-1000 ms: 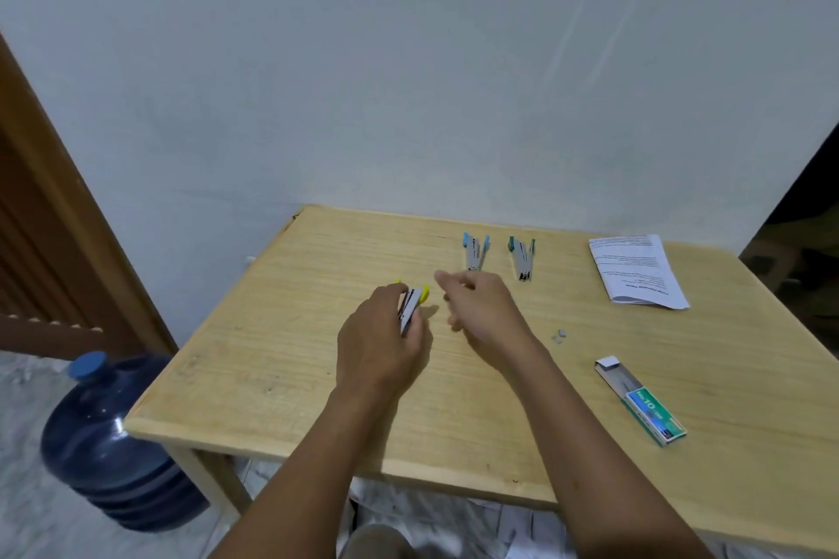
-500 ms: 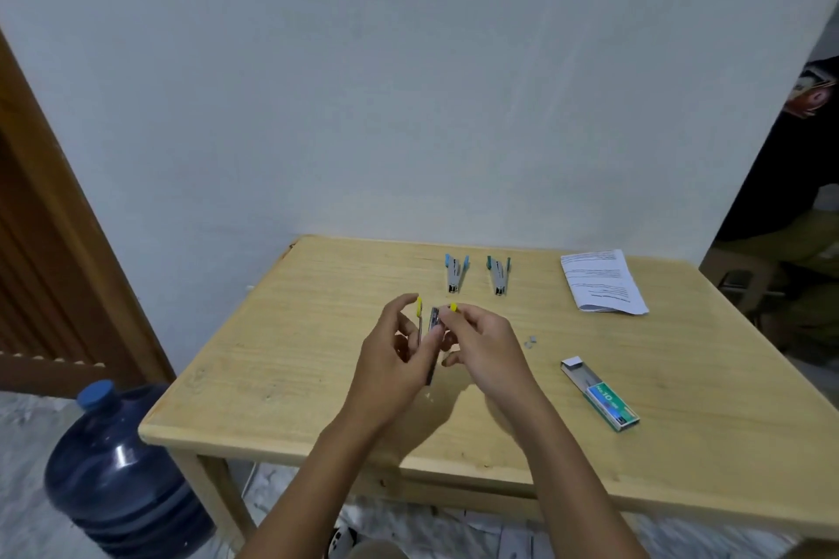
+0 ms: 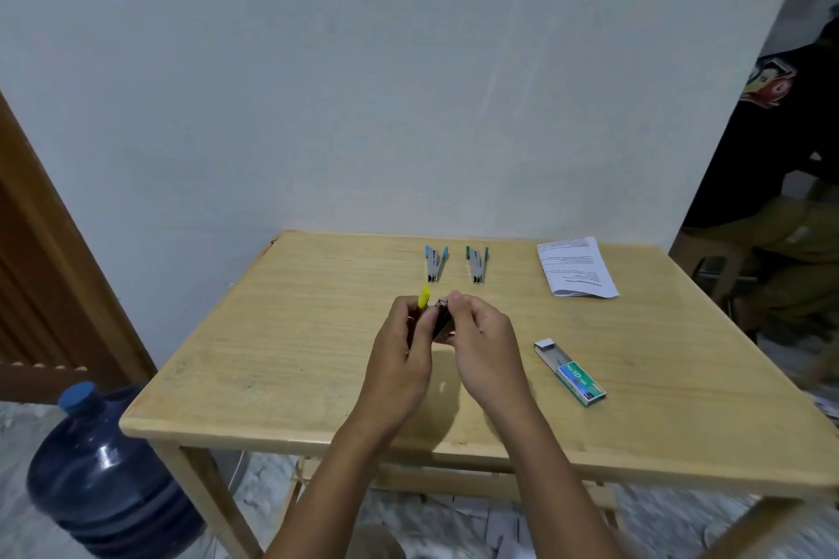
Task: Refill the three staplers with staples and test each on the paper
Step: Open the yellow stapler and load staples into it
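Yellow stapler (image 3: 441, 318): slim metal, plastic-tipped

Three staplers (image 3: 424, 296) (image 3: 435, 264) (image 3: 476, 264), one open staple box (image 3: 571, 372), one folded paper (image 3: 575, 268), one table (image 3: 295, 354), one water jug (image 3: 109, 477), two hands (image 3: 399, 359) (image 3: 486, 345).

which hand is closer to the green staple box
Right. The right hand is just left of the green staple box, not touching it; the left hand is farther left, beyond the right hand.

The stapler (image 3: 442, 317) between the fingers (image 3: 456, 302) is shiny metal with a yellow plastic tip. The surface (image 3: 295, 354) under them is smooth pale wood.
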